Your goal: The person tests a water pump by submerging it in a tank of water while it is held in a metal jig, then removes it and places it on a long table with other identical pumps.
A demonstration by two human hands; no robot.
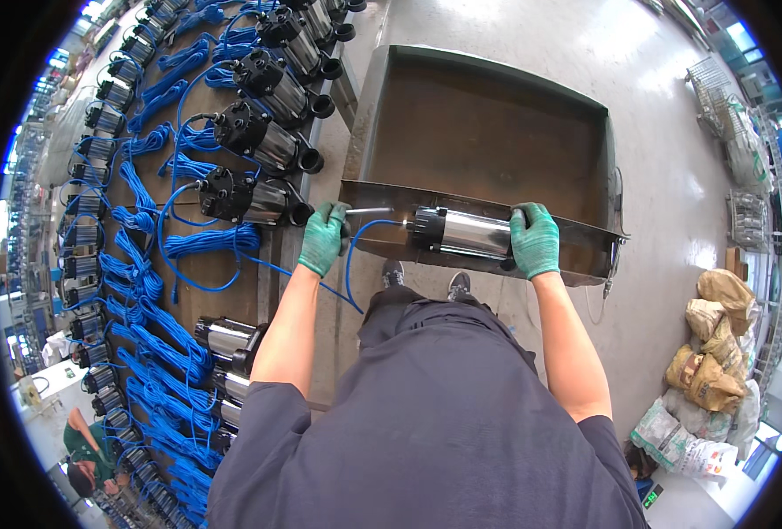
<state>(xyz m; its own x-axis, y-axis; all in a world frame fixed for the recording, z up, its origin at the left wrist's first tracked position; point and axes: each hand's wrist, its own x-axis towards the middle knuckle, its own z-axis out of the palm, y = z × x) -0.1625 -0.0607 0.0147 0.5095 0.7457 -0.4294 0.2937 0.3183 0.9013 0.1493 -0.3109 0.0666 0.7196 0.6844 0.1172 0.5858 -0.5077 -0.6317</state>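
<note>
A silver and black submersible pump (475,233) lies on its side across the near ledge of a brown metal tank (488,81). My right hand (535,241), in a green glove, grips the pump's black right end. At its left end, a blue cable (353,251) leaves the black cap and loops down toward the table. My left hand (323,240), also gloved in green, is closed around a tool with a thin metal rod (370,211); the rod points right, toward the pump's cap. The glove hides the tool's handle, so its kind is unclear.
On the left, a long table (195,307) carries rows of similar pumps (248,197) with coiled blue cables (210,240). Brown and white sacks (707,375) are piled at the right, below wire racks (748,216). Another person (87,450) is at the far lower left.
</note>
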